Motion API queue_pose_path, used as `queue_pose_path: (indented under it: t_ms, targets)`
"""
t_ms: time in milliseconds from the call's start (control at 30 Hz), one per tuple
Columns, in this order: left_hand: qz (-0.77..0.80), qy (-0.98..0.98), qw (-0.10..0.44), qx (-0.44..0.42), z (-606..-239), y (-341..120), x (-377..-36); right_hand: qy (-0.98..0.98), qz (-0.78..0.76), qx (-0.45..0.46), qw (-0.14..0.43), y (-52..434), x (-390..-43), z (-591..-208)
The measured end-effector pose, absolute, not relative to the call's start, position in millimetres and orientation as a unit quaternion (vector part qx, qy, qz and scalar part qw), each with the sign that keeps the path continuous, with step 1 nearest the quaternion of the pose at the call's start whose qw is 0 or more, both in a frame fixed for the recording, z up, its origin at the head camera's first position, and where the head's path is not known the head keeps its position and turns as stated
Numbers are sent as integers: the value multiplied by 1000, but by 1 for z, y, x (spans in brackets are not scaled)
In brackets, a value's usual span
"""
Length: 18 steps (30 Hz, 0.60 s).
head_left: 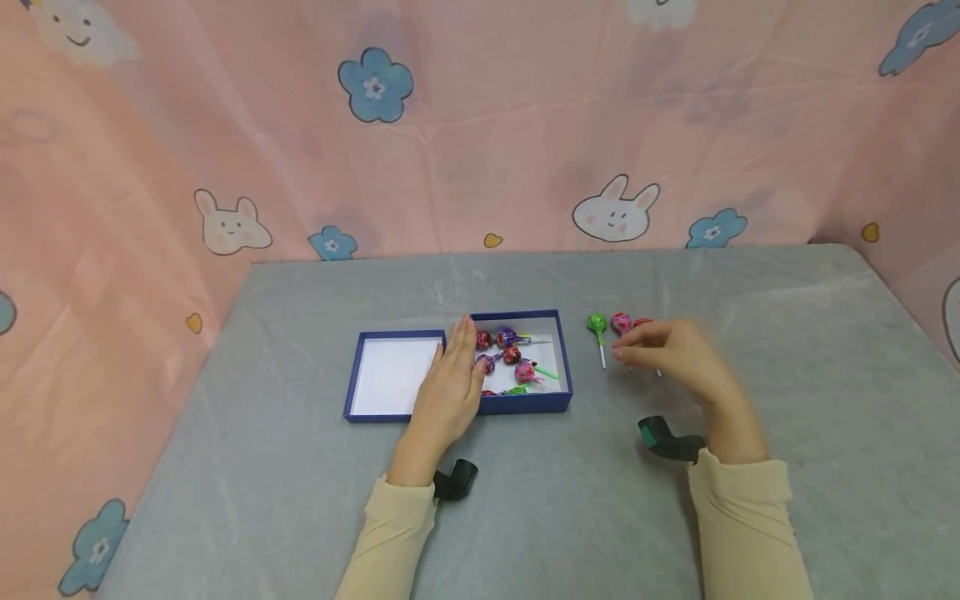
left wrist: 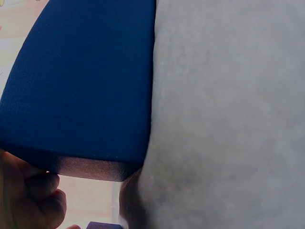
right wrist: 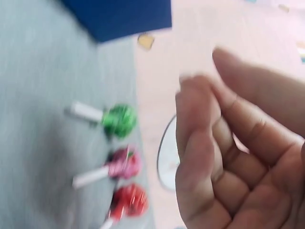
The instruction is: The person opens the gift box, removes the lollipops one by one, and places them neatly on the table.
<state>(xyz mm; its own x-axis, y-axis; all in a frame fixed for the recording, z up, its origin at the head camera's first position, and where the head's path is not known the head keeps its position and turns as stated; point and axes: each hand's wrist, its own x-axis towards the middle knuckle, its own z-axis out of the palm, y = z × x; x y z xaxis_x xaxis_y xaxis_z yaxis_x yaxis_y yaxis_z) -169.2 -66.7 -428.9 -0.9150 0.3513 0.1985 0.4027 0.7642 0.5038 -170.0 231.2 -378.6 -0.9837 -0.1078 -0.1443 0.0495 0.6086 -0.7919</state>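
Observation:
A dark blue box (head_left: 564, 367) holds several wrapped lollipops (head_left: 512, 355); beside it on the left lies a matching white-lined blue tray (head_left: 390, 375). My left hand (head_left: 450, 383) rests flat where the two meet, fingers straight. The left wrist view shows the box's blue outer wall (left wrist: 86, 86) close up and part of that hand (left wrist: 28, 200). On the grey table to the right lie a green lollipop (head_left: 597, 323), a pink one (head_left: 621, 322) and a red one (head_left: 642, 322). My right hand (head_left: 660, 346) hovers over them with loosely curled fingers (right wrist: 228, 157) that hold nothing; green (right wrist: 119, 120), pink (right wrist: 126, 164) and red (right wrist: 129, 200) are blurred below it.
A grey cloth covers the table (head_left: 675, 517). Pink fabric printed with rabbits and flowers (head_left: 480, 150) walls the back and both sides. Black wrist camera mounts (head_left: 455, 481) (head_left: 667, 437) sit at both cuffs.

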Motion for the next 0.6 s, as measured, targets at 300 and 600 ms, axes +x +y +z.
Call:
queue_pose_path:
  t_ms: [300, 600]
  targets:
    - [-274, -938, 49, -205, -428, -67, -169, 850, -492, -121, 145, 201, -166, -370]
    - [-276, -938, 51, -206, -429, -67, -169, 864, -454, -149, 157, 183, -165, -370]
